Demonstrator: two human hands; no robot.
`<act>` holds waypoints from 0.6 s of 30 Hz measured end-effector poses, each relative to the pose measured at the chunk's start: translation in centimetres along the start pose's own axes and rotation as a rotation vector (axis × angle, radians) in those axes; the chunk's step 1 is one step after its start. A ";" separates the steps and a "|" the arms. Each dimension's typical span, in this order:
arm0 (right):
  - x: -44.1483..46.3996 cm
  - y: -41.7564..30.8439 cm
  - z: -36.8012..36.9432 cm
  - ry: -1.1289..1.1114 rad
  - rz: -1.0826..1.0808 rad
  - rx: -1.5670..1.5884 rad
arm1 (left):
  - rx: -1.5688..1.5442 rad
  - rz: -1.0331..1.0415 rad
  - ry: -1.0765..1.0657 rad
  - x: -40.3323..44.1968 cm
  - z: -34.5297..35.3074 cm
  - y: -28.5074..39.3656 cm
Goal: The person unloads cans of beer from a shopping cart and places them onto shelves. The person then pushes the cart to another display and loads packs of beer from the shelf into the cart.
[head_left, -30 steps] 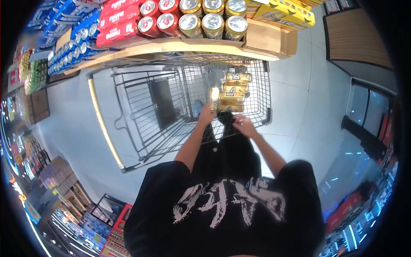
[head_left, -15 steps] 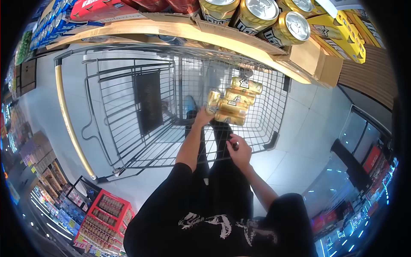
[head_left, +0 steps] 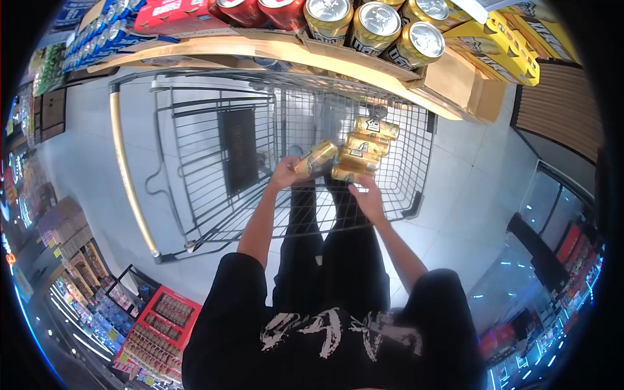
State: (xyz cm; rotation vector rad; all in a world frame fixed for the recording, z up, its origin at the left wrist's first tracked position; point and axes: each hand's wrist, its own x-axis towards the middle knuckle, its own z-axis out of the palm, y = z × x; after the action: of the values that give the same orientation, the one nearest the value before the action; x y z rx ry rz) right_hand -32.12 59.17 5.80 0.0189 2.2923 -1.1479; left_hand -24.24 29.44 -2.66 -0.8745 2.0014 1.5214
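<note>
A gold beer can point(head_left: 317, 156) is held by its lower end in my left hand point(head_left: 286, 173), tilted over the basket of the shopping cart point(head_left: 424, 170). To its right, several gold beer cans point(head_left: 359, 156) lie on their sides in a row inside the basket. My right hand point(head_left: 368, 195) is at the near end of that row. Its fingers are apart, with the tips at the edge of the nearest gold can point(head_left: 350, 172); whether they touch it is unclear.
A wooden shelf edge point(head_left: 260, 49) runs past the cart's far side, bearing large gold cans point(head_left: 376, 29), red cans point(head_left: 281, 13) and yellow cartons point(head_left: 497, 49). The cart's handle point(head_left: 130, 172) is at left. A red display rack point(head_left: 159, 328) stands lower left.
My left hand has moved left with its can, tilting it away from the row. My right hand has moved up to the nearest can, and its curled fingers have opened. The view has shifted slightly.
</note>
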 end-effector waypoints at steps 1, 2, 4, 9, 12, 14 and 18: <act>0.3 -0.4 0.1 0.001 -0.017 0.039 | -0.007 0.109 0.041 -1.5 -1.1 1.1; 0.5 -0.8 0.0 0.003 -0.036 0.074 | -0.016 0.221 0.083 -3.0 -2.1 2.3; 0.5 -3.4 -1.2 -0.145 0.080 0.220 | 0.125 0.364 0.122 -6.1 -4.5 5.2; -0.7 -12.6 -5.3 -0.491 -0.276 0.099 | 0.216 0.558 0.018 -17.1 -8.0 17.5; -2.4 -15.1 -5.9 -0.541 -0.414 0.099 | 0.115 0.708 0.030 -21.2 -8.1 21.7; -3.9 -16.7 -6.5 -0.481 -0.359 0.156 | 0.068 0.829 0.029 -22.5 -8.3 23.3; -6.2 -16.9 -7.0 -0.226 -0.480 0.164 | -0.224 0.861 -0.018 -22.6 -7.4 23.3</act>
State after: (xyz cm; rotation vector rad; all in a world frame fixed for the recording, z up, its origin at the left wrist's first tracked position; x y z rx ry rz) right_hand -34.66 55.12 24.50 -0.5962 2.0490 -1.4854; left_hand -25.71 31.04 30.58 -0.0163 2.3615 2.2056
